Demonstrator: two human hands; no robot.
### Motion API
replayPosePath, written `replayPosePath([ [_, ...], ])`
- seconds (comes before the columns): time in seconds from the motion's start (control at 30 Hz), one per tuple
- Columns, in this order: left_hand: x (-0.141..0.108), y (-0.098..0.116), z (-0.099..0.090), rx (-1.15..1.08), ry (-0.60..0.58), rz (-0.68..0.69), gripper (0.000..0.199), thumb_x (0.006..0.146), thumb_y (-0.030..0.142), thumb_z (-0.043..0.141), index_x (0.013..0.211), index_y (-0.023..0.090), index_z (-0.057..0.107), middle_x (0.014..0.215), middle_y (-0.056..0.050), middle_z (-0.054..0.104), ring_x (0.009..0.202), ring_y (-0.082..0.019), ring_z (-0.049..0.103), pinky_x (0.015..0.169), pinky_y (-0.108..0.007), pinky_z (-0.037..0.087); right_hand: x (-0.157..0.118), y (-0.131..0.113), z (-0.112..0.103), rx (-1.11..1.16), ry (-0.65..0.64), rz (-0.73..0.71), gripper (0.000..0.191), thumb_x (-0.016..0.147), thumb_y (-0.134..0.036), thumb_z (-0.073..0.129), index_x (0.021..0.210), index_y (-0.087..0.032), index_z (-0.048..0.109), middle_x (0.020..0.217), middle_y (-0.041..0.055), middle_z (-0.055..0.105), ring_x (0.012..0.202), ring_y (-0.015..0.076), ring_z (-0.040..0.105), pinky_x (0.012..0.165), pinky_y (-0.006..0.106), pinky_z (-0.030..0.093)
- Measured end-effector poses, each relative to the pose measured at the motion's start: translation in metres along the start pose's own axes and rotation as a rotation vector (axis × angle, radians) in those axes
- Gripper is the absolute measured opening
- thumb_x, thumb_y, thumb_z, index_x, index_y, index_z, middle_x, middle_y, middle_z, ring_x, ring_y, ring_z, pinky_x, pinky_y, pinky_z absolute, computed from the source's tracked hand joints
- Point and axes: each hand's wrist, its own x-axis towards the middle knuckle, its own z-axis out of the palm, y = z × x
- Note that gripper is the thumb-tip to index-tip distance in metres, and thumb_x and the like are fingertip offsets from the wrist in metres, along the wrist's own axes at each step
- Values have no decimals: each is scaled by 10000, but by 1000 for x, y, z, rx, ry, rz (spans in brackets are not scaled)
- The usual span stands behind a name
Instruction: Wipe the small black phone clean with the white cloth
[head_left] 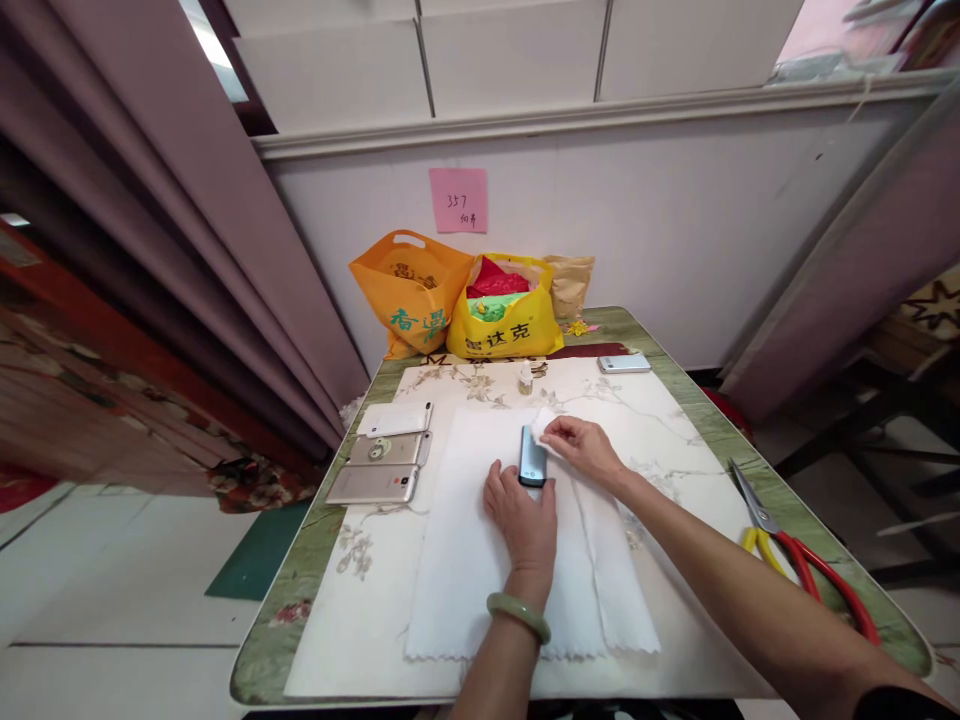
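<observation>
A dark phone [533, 462] with a pale blue screen lies on a white cloth [465, 560] with scalloped edges. My left hand [523, 510], a green bangle at its wrist, holds the lower end of the phone between thumb and fingers. My right hand [583, 447] pinches a small white wipe [541, 424] against the phone's upper right corner. Just beyond the cloth stands a little bottle [525, 379]. Three phones lie in a column at the left: a white one [397, 419], a gold one [384, 450] and another gold one [373, 485].
Scissors [763, 518] with red and yellow handles lie at the table's right edge. A silver phone [624, 364] is at the back right. Against the wall stand an orange bag [409, 285], a yellow bag [506, 335] and a brown paper bag [570, 285].
</observation>
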Motion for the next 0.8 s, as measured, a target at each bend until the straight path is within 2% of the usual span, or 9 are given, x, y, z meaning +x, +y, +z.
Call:
replayPosePath([
  [0.07,-1,2,-1,44,-15,1,374,759,289,671,1061,149,501,1316,-177,470,1254,-333,416,1018,-503,329,-5,-5,9,-85,-115,-1,217,769,-456,663,797,-243,688,727,-23,675,655,133,576,602,230,379],
  [0.13,-1,3,-3,73,-31,14,321,769,253,653,1035,159,500,1320,-173,467,1255,-328,416,1022,-504,320,-4,-6,18,-163,-160,39,228,718,-472,720,770,-251,688,720,-30,672,647,128,577,578,230,349],
  [0.3,0,7,-5,109,-54,39,229,797,237,620,976,173,492,1292,-150,493,1228,-305,432,1014,-486,325,30,-4,23,-318,27,261,306,757,-550,682,733,-245,669,707,-15,671,667,142,579,582,251,301],
  [0.4,0,7,-6,124,-53,42,251,804,241,614,1005,165,485,1284,-152,498,1225,-299,432,1018,-475,326,44,-7,21,-391,92,280,278,787,-510,670,728,-239,661,715,-9,680,684,149,582,624,263,300],
  [0.47,-1,6,-5,119,-49,46,255,805,237,611,1012,162,484,1281,-151,498,1226,-298,432,1024,-470,323,35,-10,20,-409,83,209,254,803,-478,665,718,-239,657,699,-20,677,670,141,578,642,264,299],
  [0.57,0,5,-5,102,-51,50,250,796,224,612,1004,161,489,1281,-152,498,1230,-298,433,1036,-471,312,4,-13,21,-343,-54,80,251,793,-472,678,687,-246,657,641,-43,658,613,120,564,631,254,304],
  [0.67,1,6,-4,93,-59,38,253,781,200,614,1000,167,493,1277,-151,505,1245,-298,426,1044,-478,300,-18,-13,21,-292,-160,74,261,771,-499,692,687,-253,668,619,-45,655,592,121,568,604,250,309],
  [0.73,2,7,-3,95,-64,24,257,777,207,620,997,169,494,1276,-150,508,1250,-300,424,1044,-484,296,-14,-12,22,-309,-139,130,273,754,-518,702,684,-255,673,629,-37,664,605,130,576,594,253,306],
  [0.8,2,7,-3,96,-68,15,255,776,222,628,988,170,495,1274,-148,508,1244,-302,428,1041,-487,295,5,-12,23,-348,-68,196,283,753,-529,699,684,-256,674,654,-27,677,637,142,588,604,261,305],
])
